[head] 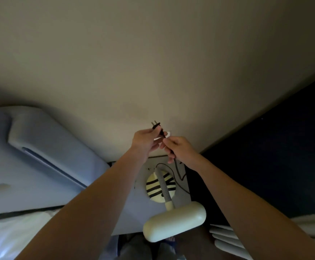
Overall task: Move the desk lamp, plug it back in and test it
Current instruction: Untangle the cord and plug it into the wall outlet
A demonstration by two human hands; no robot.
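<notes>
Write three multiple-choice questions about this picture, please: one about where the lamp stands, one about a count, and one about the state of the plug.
1. Where does the desk lamp stand?
A. on the small white table by the wall
B. on the bed
C. on the floor

2. How many metal prongs show on the plug?
A. one
B. two
C. three

3. What is the state of the plug?
A. pushed into an outlet
B. lying on the table
C. held in the air, prongs pointing up toward the wall

Answers:
1. A, the striped round base rests on the white table between the blue headboard and the dark panel.
2. B, two short prongs stick out of the black plug.
3. C, the left hand pinches the plug and the right hand grips the black cord just below, clear of any outlet.
</notes>
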